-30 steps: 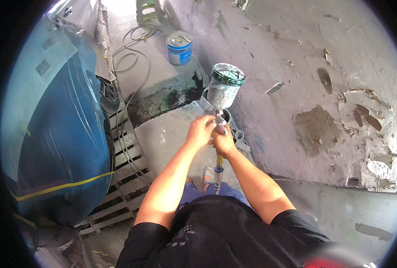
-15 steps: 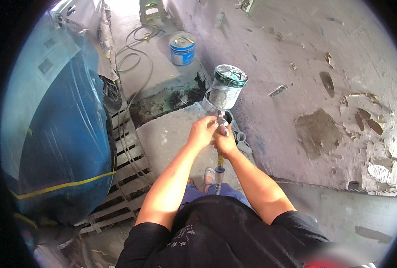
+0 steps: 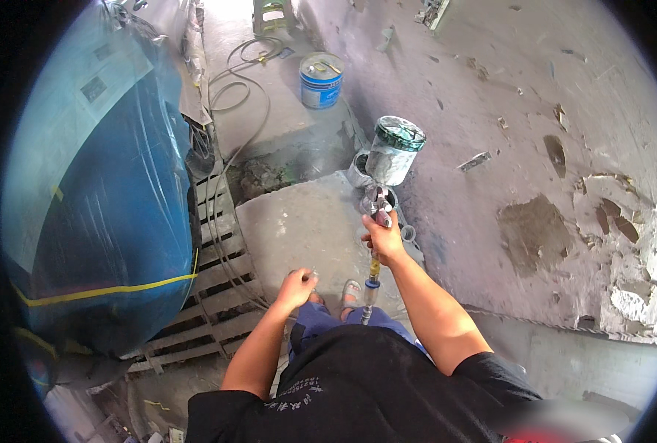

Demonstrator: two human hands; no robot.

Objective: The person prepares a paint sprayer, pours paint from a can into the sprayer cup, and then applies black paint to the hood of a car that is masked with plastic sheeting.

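My right hand (image 3: 384,238) is wrapped around the grip of a spray gun (image 3: 381,212), held out in front of me. On top of the gun sits a paint cup (image 3: 395,151), whitish with dark green smears around its lid. A hose with a yellow part and a blue-ringed fitting (image 3: 373,283) hangs from the handle toward my legs. My left hand (image 3: 294,289) is lower, apart from the gun, above my feet. Its fingers are curled closed; a small greyish bit shows at the fingertips, too small to name.
A blue vehicle panel under plastic film (image 3: 114,199) stands at left, beside a slatted floor grate (image 3: 214,251). A blue paint can (image 3: 321,81), a coiled hose (image 3: 232,88) and a green stool (image 3: 272,15) are farther ahead. A stained, peeling wall (image 3: 483,111) runs along the right.
My left hand has left the spray gun and moved down and left, toward my body. The right hand still holds the gun. The view has shifted slightly, moving the surroundings rightward in the picture.
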